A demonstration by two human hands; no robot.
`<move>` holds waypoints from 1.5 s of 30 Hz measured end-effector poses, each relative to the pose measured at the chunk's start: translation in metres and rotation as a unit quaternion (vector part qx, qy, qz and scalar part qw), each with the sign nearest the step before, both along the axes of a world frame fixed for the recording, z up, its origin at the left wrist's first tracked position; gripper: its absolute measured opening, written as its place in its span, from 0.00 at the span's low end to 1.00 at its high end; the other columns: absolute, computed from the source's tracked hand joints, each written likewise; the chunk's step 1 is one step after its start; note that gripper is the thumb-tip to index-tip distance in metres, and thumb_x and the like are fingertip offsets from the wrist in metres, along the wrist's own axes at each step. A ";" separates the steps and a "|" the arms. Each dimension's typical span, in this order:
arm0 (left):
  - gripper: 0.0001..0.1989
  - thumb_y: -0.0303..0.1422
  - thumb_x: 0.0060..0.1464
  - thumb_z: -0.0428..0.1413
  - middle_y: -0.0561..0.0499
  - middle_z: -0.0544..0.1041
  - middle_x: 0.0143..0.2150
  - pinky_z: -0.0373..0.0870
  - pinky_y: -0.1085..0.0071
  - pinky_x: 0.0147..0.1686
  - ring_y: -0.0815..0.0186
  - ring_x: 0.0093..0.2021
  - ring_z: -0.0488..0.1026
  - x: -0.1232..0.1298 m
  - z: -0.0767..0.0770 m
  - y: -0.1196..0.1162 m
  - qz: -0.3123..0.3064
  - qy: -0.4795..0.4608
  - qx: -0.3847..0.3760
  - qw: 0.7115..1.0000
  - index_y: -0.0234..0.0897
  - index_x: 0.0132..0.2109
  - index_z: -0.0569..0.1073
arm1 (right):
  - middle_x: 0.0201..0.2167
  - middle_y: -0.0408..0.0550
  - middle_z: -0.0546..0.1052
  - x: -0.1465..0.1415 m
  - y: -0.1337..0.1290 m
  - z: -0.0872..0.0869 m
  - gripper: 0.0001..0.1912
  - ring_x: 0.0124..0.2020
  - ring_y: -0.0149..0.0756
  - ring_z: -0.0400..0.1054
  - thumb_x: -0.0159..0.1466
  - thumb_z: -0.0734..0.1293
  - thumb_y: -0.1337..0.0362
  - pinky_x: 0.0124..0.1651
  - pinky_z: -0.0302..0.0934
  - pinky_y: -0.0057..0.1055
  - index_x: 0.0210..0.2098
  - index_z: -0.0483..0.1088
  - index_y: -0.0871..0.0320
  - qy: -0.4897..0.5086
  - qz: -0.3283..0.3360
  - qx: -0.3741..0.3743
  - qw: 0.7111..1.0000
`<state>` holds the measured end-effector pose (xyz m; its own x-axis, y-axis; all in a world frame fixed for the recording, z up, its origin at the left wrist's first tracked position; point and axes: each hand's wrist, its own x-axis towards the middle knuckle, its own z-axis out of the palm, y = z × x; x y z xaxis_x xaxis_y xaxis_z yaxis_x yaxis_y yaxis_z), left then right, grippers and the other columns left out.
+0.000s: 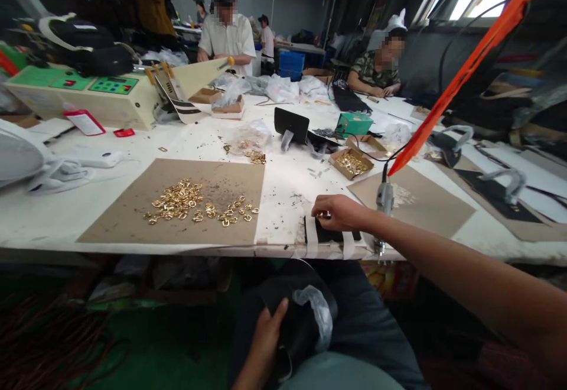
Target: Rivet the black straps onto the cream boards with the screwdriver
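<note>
My left hand (263,343), low over my lap, is closed on a black leather-like piece (299,325). A strip wrapped in clear plastic (321,313) loops along that piece. At the table's front edge, my right hand (334,213) hovers at or touches a black pad (330,235) held down with white tape. Its fingers are curled together, and whatever they pinch is too small or hidden to name. To its left, gold-coloured metal buckles (177,198) lie in a loose pile on a brown board (128,218).
An orange-wrapped cord (465,77) hangs down to a metal hand tool (384,198) right of my forearm. Beyond stand a small box of gold hardware (352,164), a green box (354,124) and a black panel (291,124). A cream machine (133,103) sits left. Co-workers (228,38) work across the table.
</note>
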<state>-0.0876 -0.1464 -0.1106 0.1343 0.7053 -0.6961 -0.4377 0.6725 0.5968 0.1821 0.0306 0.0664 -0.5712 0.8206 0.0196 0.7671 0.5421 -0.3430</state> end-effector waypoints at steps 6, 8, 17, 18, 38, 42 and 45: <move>0.16 0.35 0.57 0.66 0.37 0.84 0.50 0.75 0.53 0.57 0.48 0.50 0.82 0.013 -0.001 -0.007 0.000 -0.001 0.009 1.000 0.33 0.51 0.80 | 0.43 0.50 0.79 0.009 -0.016 -0.014 0.25 0.41 0.39 0.72 0.58 0.64 0.75 0.45 0.64 0.31 0.54 0.75 0.55 0.000 0.048 0.018 0.999; 0.16 0.35 0.57 0.66 0.38 0.84 0.50 0.75 0.53 0.57 0.48 0.51 0.82 0.016 -0.003 -0.009 0.004 0.010 0.009 1.000 0.33 0.51 0.80 | 0.44 0.51 0.79 0.010 -0.015 -0.018 0.27 0.43 0.39 0.73 0.58 0.63 0.77 0.47 0.65 0.33 0.56 0.74 0.54 0.022 0.060 0.018 0.998; 0.20 0.38 0.54 0.68 0.38 0.85 0.47 0.76 0.54 0.56 0.48 0.49 0.83 0.024 -0.007 -0.005 -0.033 0.021 0.004 0.999 0.32 0.51 0.80 | 0.43 0.47 0.81 0.023 -0.029 -0.032 0.21 0.43 0.38 0.75 0.60 0.69 0.70 0.51 0.67 0.34 0.53 0.75 0.55 0.191 -0.057 0.003 0.980; 0.20 0.38 0.54 0.68 0.38 0.85 0.47 0.76 0.54 0.56 0.48 0.49 0.83 0.025 -0.007 -0.005 -0.034 0.022 0.003 0.999 0.32 0.51 0.79 | 0.44 0.48 0.81 0.023 -0.031 -0.033 0.18 0.45 0.39 0.74 0.61 0.70 0.68 0.52 0.66 0.35 0.51 0.76 0.55 0.200 -0.084 0.023 0.976; 0.19 0.35 0.58 0.65 0.37 0.84 0.49 0.77 0.54 0.56 0.49 0.51 0.82 0.021 0.021 -0.001 -0.013 0.024 -0.015 1.000 0.32 0.54 0.78 | 0.42 0.48 0.79 0.015 -0.030 -0.026 0.05 0.46 0.42 0.70 0.64 0.72 0.63 0.49 0.58 0.35 0.39 0.81 0.52 0.027 -0.127 0.009 0.992; 0.20 0.34 0.57 0.66 0.38 0.85 0.49 0.78 0.53 0.55 0.49 0.52 0.82 0.018 0.046 -0.004 0.021 0.032 -0.003 0.999 0.33 0.55 0.77 | 0.44 0.49 0.79 0.016 -0.037 -0.031 0.09 0.47 0.42 0.70 0.66 0.70 0.60 0.50 0.59 0.36 0.45 0.80 0.52 0.042 -0.146 0.028 0.988; 0.21 0.34 0.56 0.67 0.38 0.85 0.48 0.77 0.53 0.56 0.49 0.53 0.81 0.015 0.069 -0.009 0.030 0.041 0.020 0.998 0.32 0.55 0.77 | 0.44 0.51 0.78 0.014 -0.048 -0.032 0.10 0.47 0.44 0.69 0.69 0.67 0.59 0.49 0.57 0.38 0.44 0.80 0.52 -0.008 -0.128 0.078 0.989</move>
